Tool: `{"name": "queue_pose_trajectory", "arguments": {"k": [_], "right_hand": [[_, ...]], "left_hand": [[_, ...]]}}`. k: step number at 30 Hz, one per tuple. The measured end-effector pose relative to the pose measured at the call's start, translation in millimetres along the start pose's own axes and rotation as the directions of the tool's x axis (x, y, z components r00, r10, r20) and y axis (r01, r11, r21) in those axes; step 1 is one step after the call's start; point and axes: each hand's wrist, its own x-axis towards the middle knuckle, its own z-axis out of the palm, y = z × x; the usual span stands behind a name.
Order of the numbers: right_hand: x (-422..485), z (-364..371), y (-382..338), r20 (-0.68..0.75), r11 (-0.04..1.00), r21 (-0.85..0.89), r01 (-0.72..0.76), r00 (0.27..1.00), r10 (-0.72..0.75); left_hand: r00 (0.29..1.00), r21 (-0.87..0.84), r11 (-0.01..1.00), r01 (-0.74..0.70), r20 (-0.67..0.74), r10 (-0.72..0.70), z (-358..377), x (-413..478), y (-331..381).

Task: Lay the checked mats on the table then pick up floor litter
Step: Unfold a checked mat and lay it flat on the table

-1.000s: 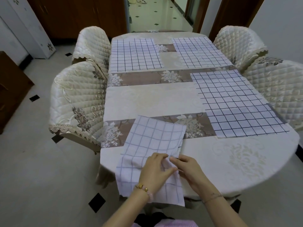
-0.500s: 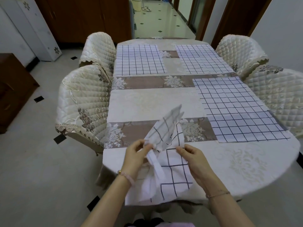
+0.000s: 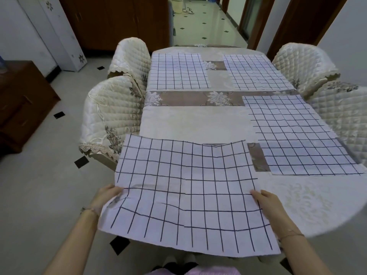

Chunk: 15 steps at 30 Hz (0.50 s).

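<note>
– Four checked mats! Three lie flat on the table (image 3: 194, 124): far-left mat (image 3: 178, 71), far-right mat (image 3: 256, 72), right-edge mat (image 3: 297, 135). The fourth mat (image 3: 188, 195) is held spread over the near left corner.
– And the hands?
– Two, one per side. Left hand (image 3: 106, 197) grips its left edge, fingers curled round; right hand (image 3: 266, 203) pinches the right edge.
– Chairs?
– Four quilted chairs (image 3: 111, 112) (image 3: 131, 56) (image 3: 301, 62) (image 3: 341, 112), two along each long edge.

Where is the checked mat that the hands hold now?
In the head view the held mat spreads over the near left end of the table, between the left hand and right hand, left of the nearest laid mat.
</note>
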Motion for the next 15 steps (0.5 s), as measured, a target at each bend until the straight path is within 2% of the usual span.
{"name": "queue_pose_trajectory", "arguments": {"k": [2,5,7,9,12,15], "right_hand": [[-2.4,0.8,0.3,-0.046,0.997,-0.073,0.008,0.999,-0.011],[-3.6,1.1,-1.3,-0.050,0.998,-0.057,0.017,0.999,-0.020],[-1.1,0.8,1.9,-0.022,0.999,-0.051,0.015,1.000,-0.016],[3.0,0.6,3.7,-0.004,0.999,-0.038,0.037,0.999,-0.037],[-3.0,7.8,-13.4,0.015,0.993,0.023,0.118,0.993,-0.118],[-4.7,24.5,-34.7,0.079,0.977,0.035,0.212,0.974,-0.214]], "left_hand": [[0.998,0.007,0.999,0.051,-0.036,-0.051,4.4,-63.1,46.4],[0.993,-0.037,0.996,0.081,-0.078,-0.084,30.1,-159.7,110.2],[0.989,-0.125,0.990,0.071,-0.120,-0.086,38.7,-175.6,118.9],[0.986,-0.122,0.993,0.007,-0.162,-0.027,40.4,-175.4,113.7],[0.969,-0.130,0.989,-0.073,-0.245,0.039,38.1,-190.4,115.2],[0.951,-0.212,0.968,-0.132,-0.304,0.063,29.7,-212.9,116.1]]}}
